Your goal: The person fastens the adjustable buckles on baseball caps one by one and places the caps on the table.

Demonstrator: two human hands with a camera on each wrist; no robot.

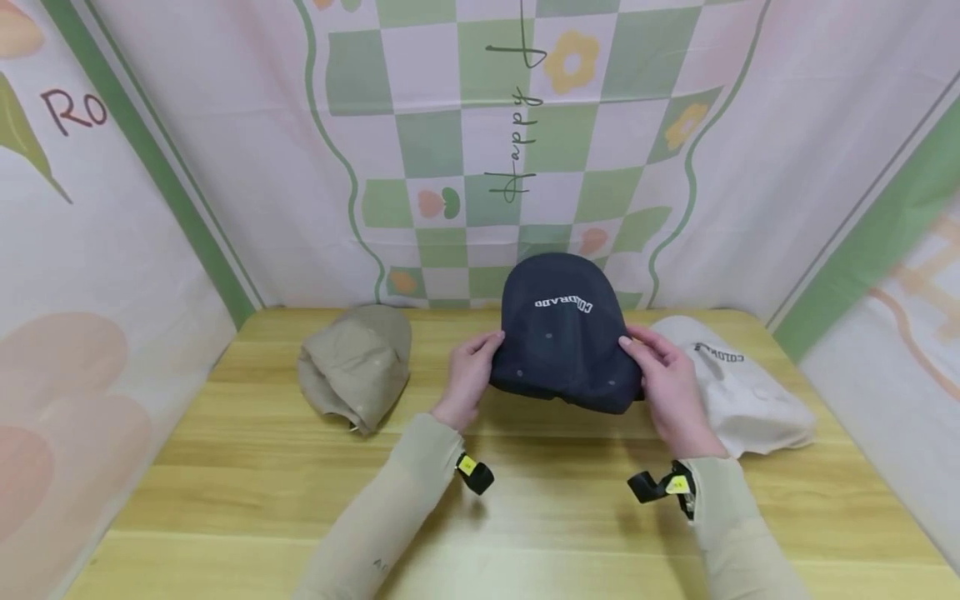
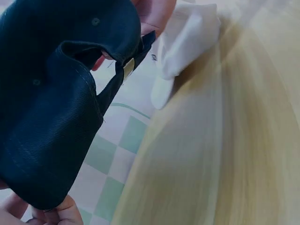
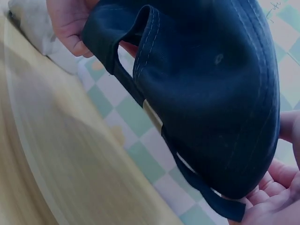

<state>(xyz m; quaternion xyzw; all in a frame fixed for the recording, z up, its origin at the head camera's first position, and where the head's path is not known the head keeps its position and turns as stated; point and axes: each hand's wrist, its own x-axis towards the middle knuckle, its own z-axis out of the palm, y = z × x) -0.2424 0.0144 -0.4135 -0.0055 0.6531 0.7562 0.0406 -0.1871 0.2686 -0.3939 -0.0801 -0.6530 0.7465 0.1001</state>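
Note:
Both hands hold a dark navy baseball cap [image 1: 558, 337] above the table, its white COLORADO lettering facing up and its brim toward the back wall. My left hand [image 1: 470, 379] pinches the cap's left edge, thumb on top. On the opposite edge, my right hand [image 1: 675, 392] grips the cap the same way. The back opening and the adjusting strap [image 3: 152, 117] with its metal buckle hang on the near side, seen in both wrist views. To the left lies a crumpled khaki cap [image 1: 356, 367]. A white cap [image 1: 735, 383] with dark lettering rests at the right, partly behind my right hand.
A wood-grain table [image 1: 555, 517] spreads beneath the hands. Printed fabric [image 1: 427, 142] with green checks hangs behind the table's back edge, and fabric walls close in both sides. A strapped black device [image 1: 475, 473] sits on each wrist.

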